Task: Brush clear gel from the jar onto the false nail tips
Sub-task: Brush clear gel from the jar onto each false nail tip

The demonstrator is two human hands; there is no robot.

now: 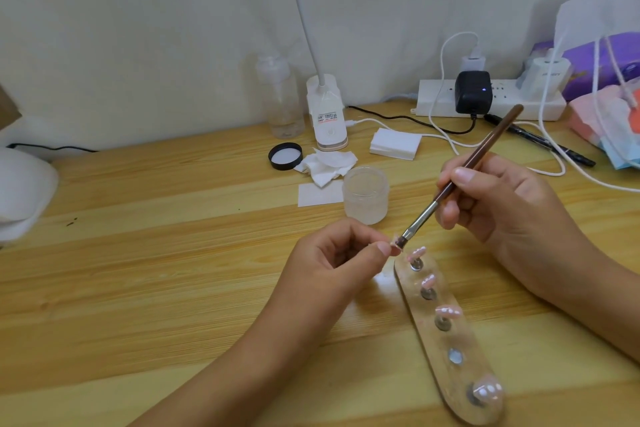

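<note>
- The white lamp base carries a small label in red and black print, too small for me to read; the white charger on the power strip shows a faint grey word I cannot make out.
- A white rounded thing is cut off by the left edge; a white bag runs out of view at the right; the false nail tip I hold is mostly hidden, only a pink edge showing.
- My left hand hovers over the tabletop; thumb and forefinger are clamped on that tip, the other fingers curled in.
- My right hand grips the brown brush like a pen, fingers closed round the handle; the bristles touch the held tip.
- The open jar stands just behind my left hand; its black lid lies apart, beside crumpled tissue.
- Four more pink tips sit on the clear holder strip below the brush.
</note>
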